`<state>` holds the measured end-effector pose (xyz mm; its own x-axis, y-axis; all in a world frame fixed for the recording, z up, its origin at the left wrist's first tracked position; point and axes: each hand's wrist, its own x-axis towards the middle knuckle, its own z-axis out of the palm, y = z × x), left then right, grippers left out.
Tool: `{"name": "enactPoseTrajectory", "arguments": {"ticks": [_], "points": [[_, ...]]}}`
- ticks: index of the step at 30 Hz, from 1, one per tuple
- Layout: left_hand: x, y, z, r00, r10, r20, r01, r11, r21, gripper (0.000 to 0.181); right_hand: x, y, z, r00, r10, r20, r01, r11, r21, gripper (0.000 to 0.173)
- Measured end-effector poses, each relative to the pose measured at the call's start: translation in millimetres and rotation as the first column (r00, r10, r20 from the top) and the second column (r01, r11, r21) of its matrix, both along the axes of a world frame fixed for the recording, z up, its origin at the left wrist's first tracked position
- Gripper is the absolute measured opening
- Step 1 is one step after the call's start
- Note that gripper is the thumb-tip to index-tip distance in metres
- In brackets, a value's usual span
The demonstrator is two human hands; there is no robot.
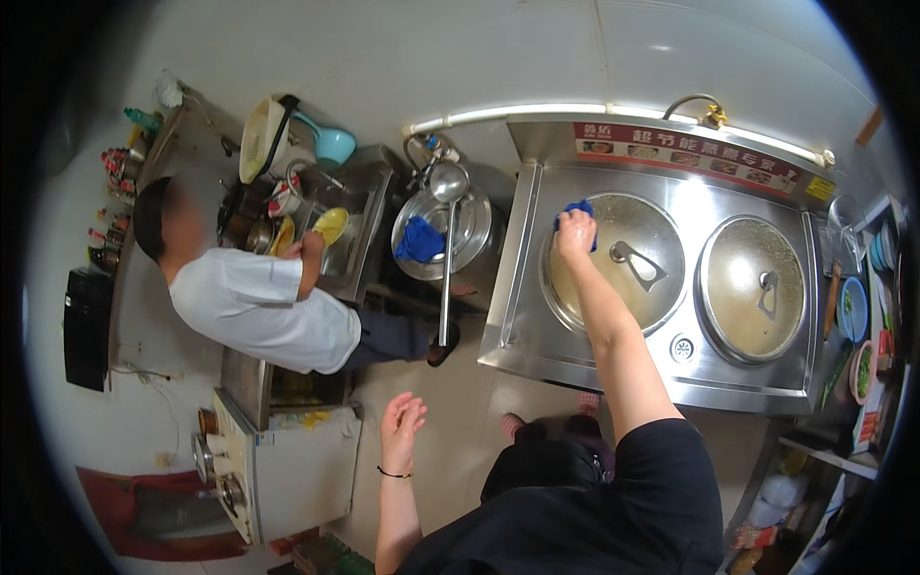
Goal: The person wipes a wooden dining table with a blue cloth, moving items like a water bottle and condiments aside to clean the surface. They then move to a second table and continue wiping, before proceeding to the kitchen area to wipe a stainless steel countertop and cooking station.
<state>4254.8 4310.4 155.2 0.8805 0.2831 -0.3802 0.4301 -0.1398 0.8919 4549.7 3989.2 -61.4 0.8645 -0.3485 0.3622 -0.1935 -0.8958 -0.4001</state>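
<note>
My right hand (577, 233) grips a blue cloth (575, 208) at the upper left rim of a round lid (640, 215) with a metal handle. That lid covers the left pot well of a stainless steel cooking station (532, 287). A second lidded well (740, 287) sits to its right. My left hand (402, 420) hangs over the floor, empty, its fingers slightly bent and apart, with a dark bracelet at the wrist. Left of the station, a second blue cloth (420, 240) lies on a metal pot lid (471, 237), beside a long-handled ladle (449, 183).
A co-worker (266, 302) in a white shirt stands at a metal sink (377, 208) on the left, holding a yellow bowl (331, 224). Shelves with bowls (853, 309) stand at the right. A low white cabinet (302, 467) is at the lower left.
</note>
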Motion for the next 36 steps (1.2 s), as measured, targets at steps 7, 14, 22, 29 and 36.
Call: {"name": "enactPoseTrajectory", "arguments": {"ticks": [7,14,22,29,36], "points": [[-27,-5,-16,0.994,0.103,-0.039,-0.105,0.992,-0.069,0.034,-82,63,-3,0.897,0.435,0.079,-0.439,0.898,0.039,0.014],[-31,-17,-23,0.987,0.152,-0.045,-0.157,0.981,-0.113,0.033,-89,39,8,0.673,0.736,0.081,-0.738,0.675,-0.004,0.015],[-37,-12,-13,0.978,0.202,-0.044,-0.204,0.978,-0.034,0.032,13,-15,1,0.913,0.404,-0.058,-0.404,0.914,0.015,0.026],[-42,-16,-21,0.974,0.227,0.008,-0.225,0.968,-0.113,0.033,25,-121,23,0.963,0.156,-0.219,-0.127,0.982,0.139,0.041],[-50,-11,-33,0.982,0.175,-0.075,-0.184,0.974,-0.133,0.031,-30,-192,1,0.982,0.091,-0.168,-0.038,0.955,0.293,0.037]]}}
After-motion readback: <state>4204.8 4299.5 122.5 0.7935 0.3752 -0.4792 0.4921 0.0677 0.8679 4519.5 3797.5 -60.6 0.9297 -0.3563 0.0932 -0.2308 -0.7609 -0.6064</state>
